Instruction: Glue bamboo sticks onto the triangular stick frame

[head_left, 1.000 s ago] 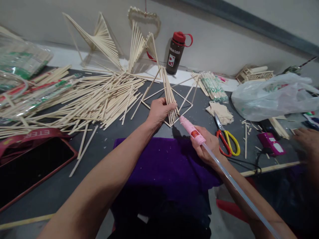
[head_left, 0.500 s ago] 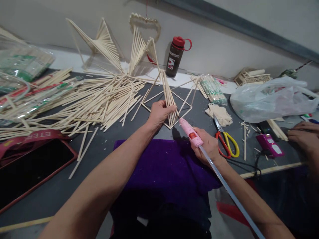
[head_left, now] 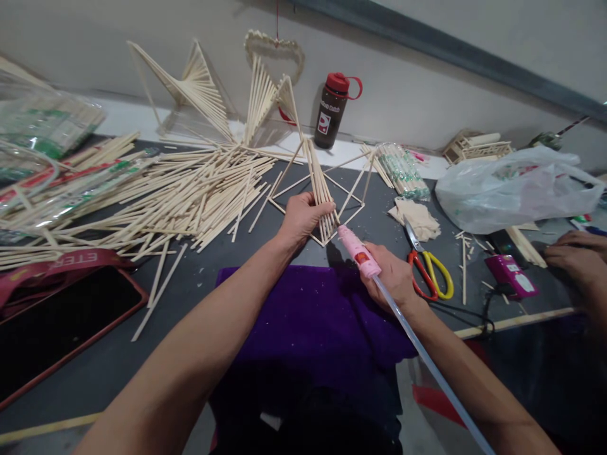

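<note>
My left hand (head_left: 303, 218) pinches the lower part of a fan of thin wooden sticks (head_left: 322, 189), thumb across its front. The fan belongs to an open stick frame (head_left: 353, 196) standing on the dark table. In my right hand (head_left: 391, 275) is a pink glue gun (head_left: 359, 251), with a long clear glue stick (head_left: 422, 347) trailing from its back end. The gun's nozzle meets the right lower edge of the fan, close to my left thumb; whether it touches the wood I cannot tell. A purple cloth (head_left: 294, 316) lies at the table edge below my hands.
Loose sticks (head_left: 213, 189) lie heaped at left, near a phone (head_left: 71, 335). Finished stick models (head_left: 190, 88) and a bottle (head_left: 332, 110) stand behind. At right are scissors (head_left: 429, 268), a plastic bag (head_left: 516, 189), a purple box (head_left: 512, 276) and another person's hand (head_left: 576, 253).
The glue gun and my right hand have shifted very slightly left along the fan's lower edge. My left hand keeps its hold on the sticks. The camera view has tilted a little.
</note>
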`<state>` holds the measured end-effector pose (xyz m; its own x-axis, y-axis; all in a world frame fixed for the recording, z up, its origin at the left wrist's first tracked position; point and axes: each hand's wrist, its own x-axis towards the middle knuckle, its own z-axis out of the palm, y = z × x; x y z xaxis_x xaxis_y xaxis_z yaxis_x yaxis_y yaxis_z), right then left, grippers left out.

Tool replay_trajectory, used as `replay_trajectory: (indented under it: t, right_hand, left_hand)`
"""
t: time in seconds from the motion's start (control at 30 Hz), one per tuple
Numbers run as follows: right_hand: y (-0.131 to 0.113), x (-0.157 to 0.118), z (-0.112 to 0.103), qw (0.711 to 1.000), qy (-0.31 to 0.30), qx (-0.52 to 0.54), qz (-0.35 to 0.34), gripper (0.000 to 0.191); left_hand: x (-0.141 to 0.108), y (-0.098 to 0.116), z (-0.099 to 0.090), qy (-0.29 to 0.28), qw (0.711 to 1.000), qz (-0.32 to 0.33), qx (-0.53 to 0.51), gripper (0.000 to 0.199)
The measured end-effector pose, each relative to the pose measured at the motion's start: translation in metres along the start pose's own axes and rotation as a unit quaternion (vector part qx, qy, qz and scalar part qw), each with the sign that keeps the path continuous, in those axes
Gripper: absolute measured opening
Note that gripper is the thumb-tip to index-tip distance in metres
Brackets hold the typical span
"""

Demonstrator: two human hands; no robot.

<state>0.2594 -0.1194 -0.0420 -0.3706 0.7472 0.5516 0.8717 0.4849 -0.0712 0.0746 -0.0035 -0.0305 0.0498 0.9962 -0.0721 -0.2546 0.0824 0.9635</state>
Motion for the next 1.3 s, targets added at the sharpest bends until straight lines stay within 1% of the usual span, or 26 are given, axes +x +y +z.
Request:
replay_trajectory:
  t: [0.2, 0.33, 0.43, 0.73, 0.83, 0.93, 1.07, 1.13, 1.17, 1.23, 1.3]
  right_hand:
    - [-0.0003, -0.0014, -0.0039, 1.0, -0.02, 0.012, 0.004, 0.032]
    - [-0.0006, -0.0011, -0.0067, 0.999, 0.003, 0.033, -0.012, 0.032]
    - [-0.0013, 0.001, -0.0064, 0.999, 0.017, 0.026, -0.015, 0.031]
    - [-0.0024, 0.0032, -0.0082, 0.999, -0.018, 0.039, 0.009, 0.029]
    - [-0.003, 0.0036, -0.0094, 0.999, -0.017, 0.042, 0.017, 0.027]
    - [-0.003, 0.0046, -0.0081, 0.999, -0.015, 0.039, 0.021, 0.03]
    - [-0.0019, 0.0038, -0.0072, 0.998, -0.033, 0.045, 0.02, 0.032]
    - [-0.0007, 0.0016, -0.0079, 0.997, -0.022, 0.064, 0.023, 0.031]
    - [0.0001, 0.0002, -0.0082, 0.997, -0.012, 0.077, 0.03, 0.03]
    - [0.0022, -0.0025, -0.0083, 0.992, 0.003, 0.106, 0.066, 0.031]
    - [0.0046, -0.0041, -0.0074, 0.982, -0.005, 0.145, 0.117, 0.03]
  left_hand:
    - [0.0012, -0.0009, -0.0009, -0.006, 1.0, -0.003, -0.008, 0.015]
    - [0.0007, -0.0007, -0.0012, -0.006, 1.0, 0.002, -0.011, 0.015]
    - [0.0001, 0.0001, -0.0011, -0.005, 1.0, 0.0, -0.009, 0.016]
    - [0.0002, 0.0014, -0.0014, -0.014, 1.0, -0.003, -0.005, 0.019]
    - [0.0001, 0.0017, -0.0011, -0.009, 1.0, -0.01, 0.0, 0.018]
    - [-0.0002, 0.0024, -0.0004, -0.007, 1.0, -0.012, -0.001, 0.017]
    - [0.0002, 0.0025, -0.0003, -0.004, 1.0, -0.008, -0.001, 0.016]
    - [0.0005, 0.0022, -0.0008, -0.005, 1.0, -0.006, 0.005, 0.016]
    - [0.0006, 0.002, -0.0011, -0.006, 1.0, -0.004, 0.006, 0.016]
    - [0.0005, 0.0018, -0.0018, -0.012, 1.0, -0.001, 0.004, 0.017]
    - [0.0004, 0.0016, -0.0024, -0.019, 1.0, -0.004, -0.002, 0.017]
